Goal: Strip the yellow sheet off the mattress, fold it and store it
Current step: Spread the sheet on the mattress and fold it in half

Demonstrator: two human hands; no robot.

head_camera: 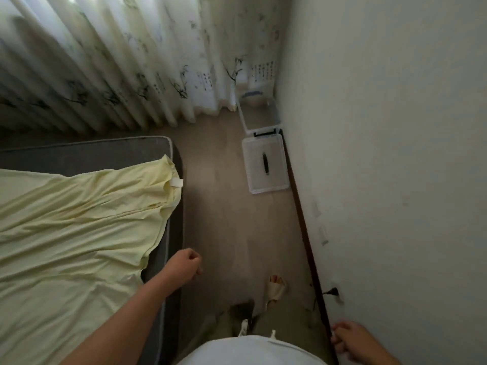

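Yellow sheet: lying loose on grey mattress, corners off. Step: stripping. My left hand: fingers curled, empty. My right hand: loosely curled, empty. Next: pinch sheet edge, pull clear.

A grey mattress carries the yellow sheet, which lies rumpled across its top. The sheet's loose edge lies just left of the curled fingers of the left hand, and its freed corner with a white tag sits further ahead of them. The pale wood-look floor runs under and beyond those fingers. Well ahead and to their right, a clear lid with a black handle lies flat on the floor, touching an open clear storage box beyond it. Both are far ahead of the right hand fingers.
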